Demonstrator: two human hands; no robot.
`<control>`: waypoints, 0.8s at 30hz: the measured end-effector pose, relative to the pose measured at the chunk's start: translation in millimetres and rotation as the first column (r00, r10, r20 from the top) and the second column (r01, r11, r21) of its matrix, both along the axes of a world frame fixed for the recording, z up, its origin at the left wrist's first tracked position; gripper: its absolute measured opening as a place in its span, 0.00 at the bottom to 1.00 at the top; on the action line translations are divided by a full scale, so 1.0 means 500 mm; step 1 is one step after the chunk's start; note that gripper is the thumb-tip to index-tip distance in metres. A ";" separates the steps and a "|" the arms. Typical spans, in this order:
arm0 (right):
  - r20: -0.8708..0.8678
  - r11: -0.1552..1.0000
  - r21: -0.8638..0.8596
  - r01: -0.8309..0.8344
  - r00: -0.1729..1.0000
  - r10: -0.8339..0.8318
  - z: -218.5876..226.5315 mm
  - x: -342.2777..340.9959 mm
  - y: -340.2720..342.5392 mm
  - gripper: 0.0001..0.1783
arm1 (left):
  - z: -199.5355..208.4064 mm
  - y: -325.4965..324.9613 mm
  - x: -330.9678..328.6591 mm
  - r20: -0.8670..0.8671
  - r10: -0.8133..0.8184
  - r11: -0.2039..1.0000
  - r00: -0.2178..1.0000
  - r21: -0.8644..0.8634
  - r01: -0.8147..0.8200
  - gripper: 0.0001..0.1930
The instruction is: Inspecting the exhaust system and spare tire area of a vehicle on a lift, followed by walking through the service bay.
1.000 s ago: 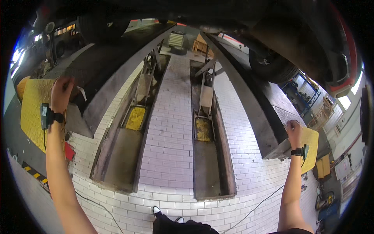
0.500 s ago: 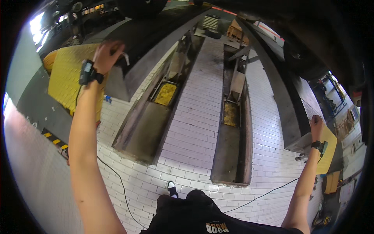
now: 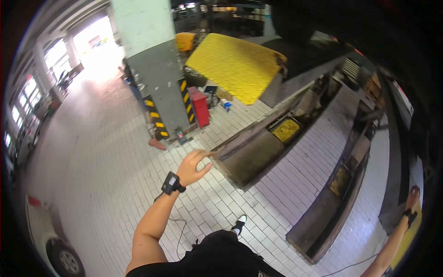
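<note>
My left hand is in the air over the white tiled floor, near the close end of the left floor recess. Its fingers are spread and nothing is in them. A dark device is strapped to that wrist. Out at the right rim, my right hand is beside the end of the right lift runway and a yellow plate; its fingers are too small and dark to read. A raised yellow tread plate is at the end of the left runway, beyond my left hand.
A dark vehicle underside hangs overhead. To the left are a grey-and-white pillar with striped guards, a red box and a parked car. A second recess runs along the right. Thin cables lie on the tiles.
The view has swung left. My left hand has come down from beside the left yellow plate to above the tiles, its fingers apart. My right hand stays by the right runway's end.
</note>
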State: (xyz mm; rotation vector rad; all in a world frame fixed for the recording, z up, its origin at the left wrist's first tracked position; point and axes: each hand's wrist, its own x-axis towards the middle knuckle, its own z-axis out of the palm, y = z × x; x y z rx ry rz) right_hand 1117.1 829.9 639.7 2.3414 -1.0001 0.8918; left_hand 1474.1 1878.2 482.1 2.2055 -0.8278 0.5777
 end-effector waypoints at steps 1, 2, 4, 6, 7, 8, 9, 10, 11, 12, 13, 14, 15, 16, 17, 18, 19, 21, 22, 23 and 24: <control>-0.002 0.999 0.010 -0.049 0.999 0.049 -0.027 0.031 0.019 0.16 | -0.018 0.044 -0.050 -0.112 0.059 0.998 0.992 -0.022 -0.061 0.15; 0.011 0.998 -0.054 -0.020 1.000 0.021 -0.048 0.063 0.041 0.17 | -0.039 0.089 -0.098 -0.225 0.110 0.991 0.968 -0.047 -0.124 0.15; 0.067 0.977 -0.201 0.069 0.996 -0.056 -0.069 0.083 0.119 0.18 | -0.086 0.172 -0.182 -0.289 0.211 0.967 0.934 -0.080 -0.243 0.14; 0.055 0.979 -0.180 -0.100 0.992 0.111 -0.127 0.139 0.280 0.19 | -0.136 0.257 -0.256 -0.353 0.312 0.925 0.882 -0.098 -0.367 0.14; 0.031 0.980 0.192 -0.052 0.998 0.047 -0.094 0.207 0.530 0.20 | -0.161 0.312 -0.298 -0.407 0.374 0.877 0.833 -0.137 -0.461 0.13; 0.060 0.966 -0.131 -0.224 0.971 0.233 -0.164 0.169 0.513 0.18 | -0.192 0.343 -0.306 -0.459 0.371 0.839 0.808 -0.207 -0.503 0.13; 0.048 0.935 -0.158 -0.317 0.943 0.328 -0.236 0.192 0.563 0.15 | -0.208 0.380 -0.324 -0.464 0.400 0.797 0.791 -0.249 -0.550 0.12; 0.130 0.815 -0.089 -0.573 0.804 0.580 -0.293 0.237 0.716 0.12 | -0.222 0.423 -0.351 -0.466 0.423 0.777 0.777 -0.255 -0.576 0.12; 0.193 0.738 0.088 -0.669 0.739 0.646 -0.352 0.268 0.856 0.09 | -0.237 0.471 -0.370 -0.493 0.442 0.747 0.750 -0.260 -0.612 0.12; 0.189 0.734 0.062 -0.676 0.730 0.657 -0.407 0.302 1.012 0.07 | -0.250 0.516 -0.380 -0.516 0.456 0.719 0.725 -0.267 -0.642 0.12; 0.145 0.714 0.186 -0.675 0.738 0.659 -0.457 0.331 1.135 0.06 | -0.253 0.557 -0.390 -0.517 0.467 0.699 0.717 -0.281 -0.658 0.12; 0.165 0.658 0.125 -0.742 0.670 0.724 -0.487 0.355 1.282 0.05 | -0.259 0.604 -0.395 -0.509 0.482 0.683 0.713 -0.291 -0.670 0.12; 0.178 0.622 0.242 -0.745 0.664 0.726 -0.535 0.374 1.380 0.04 | -0.263 0.656 -0.403 -0.535 0.480 0.690 0.696 -0.260 -0.676 0.11; 0.189 0.578 0.357 -0.734 0.663 0.725 -0.588 0.390 1.458 0.04 | -0.273 0.710 -0.409 -0.560 0.476 0.699 0.678 -0.227 -0.678 0.11; 0.197 0.560 0.359 -0.746 0.647 0.736 -0.632 0.412 1.531 0.04 | -0.289 0.769 -0.427 -0.551 0.483 0.678 0.681 -0.257 -0.689 0.10; 0.189 0.530 0.388 -0.754 0.628 0.755 -0.664 0.423 1.602 0.04 | -0.302 0.829 -0.448 -0.548 0.494 0.672 0.675 -0.253 -0.696 0.10; 0.184 0.501 0.412 -0.761 0.608 0.772 -0.693 0.444 1.669 0.05 | -0.314 0.884 -0.460 -0.599 0.476 0.623 0.644 -0.287 -0.727 0.11; 0.139 0.497 0.542 -0.678 0.655 0.743 -0.770 0.492 1.770 0.05 | -0.371 1.001 -0.493 -0.677 0.451 0.539 0.582 -0.313 -0.782 0.11; 0.080 0.495 0.656 -0.570 0.704 0.705 -0.803 0.509 1.793 0.06 | -0.413 1.048 -0.519 -0.682 0.455 0.531 0.573 -0.309 -0.789 0.11; 0.044 0.519 0.646 -0.560 0.706 0.707 -0.836 0.526 1.820 0.07 | -0.455 1.100 -0.548 -0.704 0.491 0.502 0.513 -0.253 -0.827 0.12; 0.050 0.506 0.653 -0.563 0.699 0.714 -0.865 0.538 1.840 0.07 | -0.495 1.152 -0.577 -0.720 0.525 0.476 0.454 -0.193 -0.858 0.13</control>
